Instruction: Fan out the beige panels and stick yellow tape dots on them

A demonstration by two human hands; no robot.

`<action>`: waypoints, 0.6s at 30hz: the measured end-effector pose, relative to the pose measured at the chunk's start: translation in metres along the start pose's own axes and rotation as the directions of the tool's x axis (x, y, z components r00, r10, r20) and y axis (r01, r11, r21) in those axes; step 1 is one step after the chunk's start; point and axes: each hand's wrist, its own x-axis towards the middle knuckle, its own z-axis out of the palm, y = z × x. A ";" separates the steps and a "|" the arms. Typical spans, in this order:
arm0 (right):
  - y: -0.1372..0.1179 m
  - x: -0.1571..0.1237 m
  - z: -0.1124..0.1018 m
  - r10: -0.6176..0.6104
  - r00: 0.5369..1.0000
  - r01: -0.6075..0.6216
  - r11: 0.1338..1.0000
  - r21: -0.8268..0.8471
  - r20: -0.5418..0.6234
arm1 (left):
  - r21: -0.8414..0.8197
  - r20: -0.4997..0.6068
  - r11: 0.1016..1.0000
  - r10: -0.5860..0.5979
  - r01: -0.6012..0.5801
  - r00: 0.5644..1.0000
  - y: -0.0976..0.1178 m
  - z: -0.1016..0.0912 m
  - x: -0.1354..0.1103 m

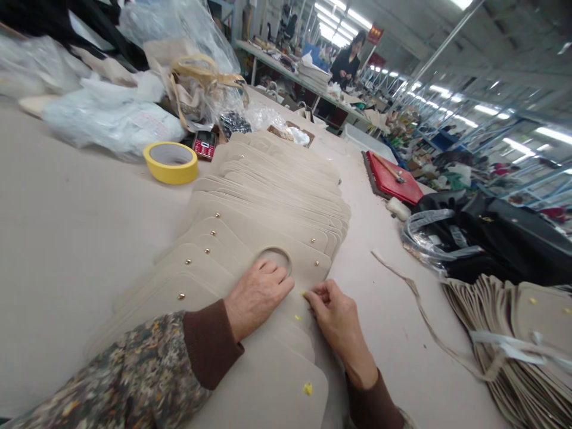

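Note:
A long overlapping row of beige leather-like panels [277, 196] with round cut-outs and small brass studs lies on the table. My left hand [257, 295] rests flat on the nearest panels, fingers at the rim of a round cut-out [276, 257]. My right hand [335, 313] is beside it, thumb and fingers pinched on a tiny yellow piece [304, 294] at a panel's edge. Another small yellow bit [308, 388] sits on the closest panel.
A yellow tape roll [171, 162], a red phone [204, 145] and plastic bags lie at the back left. A red board with a hammer [393, 179], black bags [504, 238] and a tied stack of panels [522, 345] sit right. Another person [346, 62] works far off.

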 end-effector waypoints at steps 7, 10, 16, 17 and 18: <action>0.004 -0.015 0.007 -0.197 0.979 0.194 0.979 -0.062 -0.047 | -0.004 0.002 1.000 -0.010 0.010 1.000 -0.001 -0.002 0.000; 0.000 -0.011 0.014 -0.234 0.969 0.216 0.959 -0.184 -0.081 | -0.019 0.014 1.000 -0.002 0.003 1.000 -0.002 -0.005 0.001; -0.012 0.002 0.012 -0.175 0.983 0.161 0.960 -0.231 -0.045 | -0.051 -0.035 0.999 0.002 -0.004 0.999 -0.004 -0.010 0.000; -0.013 0.004 0.009 -0.152 0.988 0.144 0.968 -0.207 -0.024 | -0.058 -0.050 0.998 0.011 -0.014 0.999 -0.004 -0.011 -0.001; -0.014 0.004 0.007 -0.123 0.992 0.124 0.978 -0.169 0.015 | -0.064 -0.069 0.998 0.021 -0.025 0.997 -0.005 -0.013 -0.002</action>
